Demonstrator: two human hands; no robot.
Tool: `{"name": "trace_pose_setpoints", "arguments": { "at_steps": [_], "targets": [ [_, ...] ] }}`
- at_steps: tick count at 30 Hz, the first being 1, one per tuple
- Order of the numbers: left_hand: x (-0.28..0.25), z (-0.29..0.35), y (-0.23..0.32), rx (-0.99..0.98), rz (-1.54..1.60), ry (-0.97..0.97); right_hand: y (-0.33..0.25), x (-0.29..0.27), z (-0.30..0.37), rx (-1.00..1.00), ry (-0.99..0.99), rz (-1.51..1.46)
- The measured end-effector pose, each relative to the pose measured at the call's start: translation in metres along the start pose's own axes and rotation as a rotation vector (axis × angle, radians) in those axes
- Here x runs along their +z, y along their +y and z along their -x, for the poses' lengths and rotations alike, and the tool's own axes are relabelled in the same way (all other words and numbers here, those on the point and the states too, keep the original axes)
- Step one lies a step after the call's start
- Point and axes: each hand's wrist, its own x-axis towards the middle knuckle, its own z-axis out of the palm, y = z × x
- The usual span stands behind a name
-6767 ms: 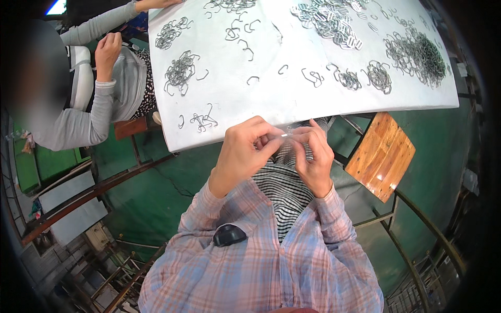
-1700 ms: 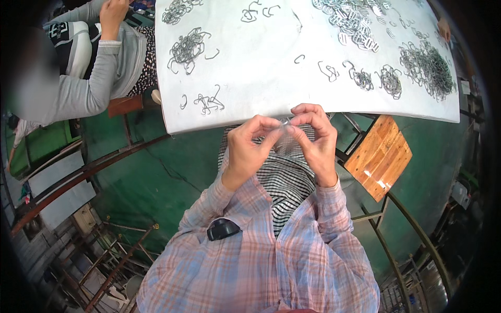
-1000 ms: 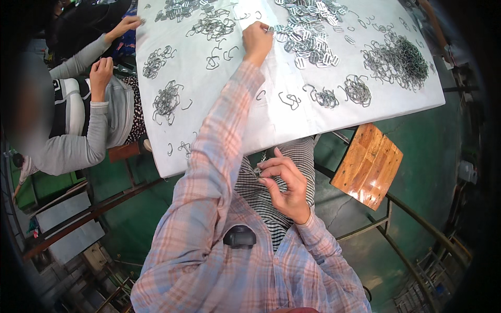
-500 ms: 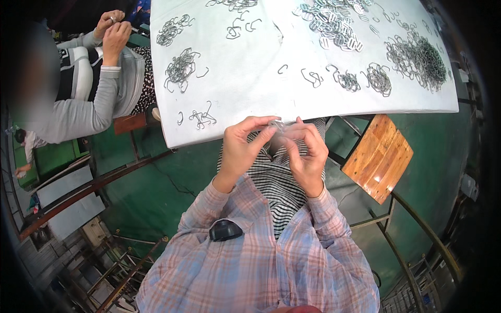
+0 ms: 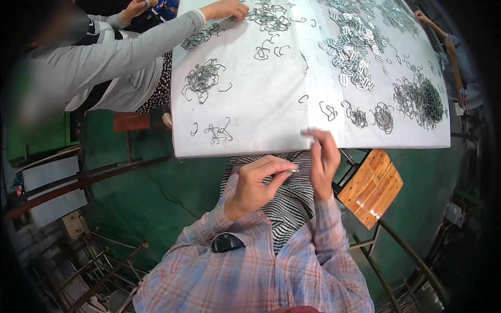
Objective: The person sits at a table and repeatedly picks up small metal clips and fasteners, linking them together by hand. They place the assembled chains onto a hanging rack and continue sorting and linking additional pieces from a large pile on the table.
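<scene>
My left hand [image 5: 263, 181] is closed in a pinch in front of the table edge, over my striped lap. A small shiny metal piece [image 5: 295, 170] sticks out from its thumb and fingertips; most of it is hidden. My right hand [image 5: 324, 164] is raised apart from it, at the near edge of the white table [image 5: 261, 122]. Its fingertips are smeared by motion, and whether they hold anything is unclear. Closest to them is a small cluster of bent wire hooks [image 5: 329, 111]; further right lie two more small wire-hook piles [image 5: 383, 117].
Flat slotted metal buckles [image 5: 355, 52] are heaped at the back right, beside a large wire-hook pile [image 5: 420, 101]. More hooks [image 5: 203, 78] lie left. A co-worker's hand [image 5: 227, 9] reaches over the far left; another person's arm [image 5: 454, 62] is at the right. A wooden stool [image 5: 371, 188] stands right.
My hands have come apart: the left keeps its pinch lower down, the right has moved aside and blurs. The co-worker's arm now stretches over the table. The view has shifted.
</scene>
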Motion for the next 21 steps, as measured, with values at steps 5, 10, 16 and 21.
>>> {"name": "trace_pose_setpoints", "arguments": {
  "at_steps": [5, 10, 16, 21],
  "targets": [
    [0.002, 0.0, 0.004, 0.03, 0.043, -0.057, 0.052, 0.079, -0.106, -0.283, -0.154, 0.315],
    [0.003, 0.008, 0.001, 0.097, 0.061, -0.051, 0.101, 0.137, -0.16, -0.349, -0.172, 0.763],
    [-0.001, 0.015, -0.007, 0.063, 0.163, -0.06, 0.099, 0.136, -0.146, -0.357, -0.259, 0.764],
    [-0.007, 0.009, -0.009, 0.084, 0.17, -0.053, 0.089, 0.139, -0.146, -0.372, -0.24, 0.73]
  ]
}}
